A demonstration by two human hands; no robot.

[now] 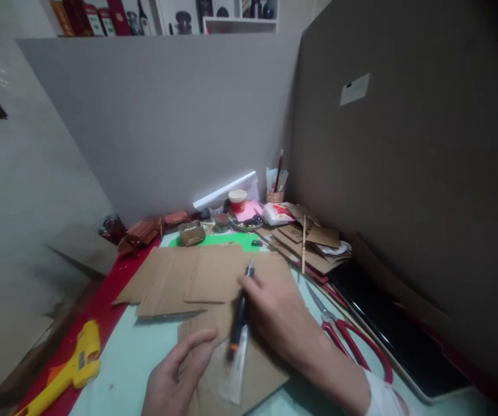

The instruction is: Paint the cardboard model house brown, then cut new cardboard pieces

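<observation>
My right hand (275,315) grips a black craft knife (241,309) with an orange end, its metal tip pointing away from me over the cardboard. Below the knife, a clear ruler (234,370) lies on a brown cardboard sheet (266,370). My left hand (184,370) rests at the sheet's left side, thumb and index finger apart, near the ruler's left edge; its other fingers are hidden. More flat cardboard pieces (171,280) overlap just beyond both hands.
Red-handled scissors (344,332) and a black tablet-like slab (396,329) lie at the right. A yellow glue gun (78,364) is at the left. Farther back stand a paper cup (237,201), a small cardboard box (192,233) and a pen holder (275,196).
</observation>
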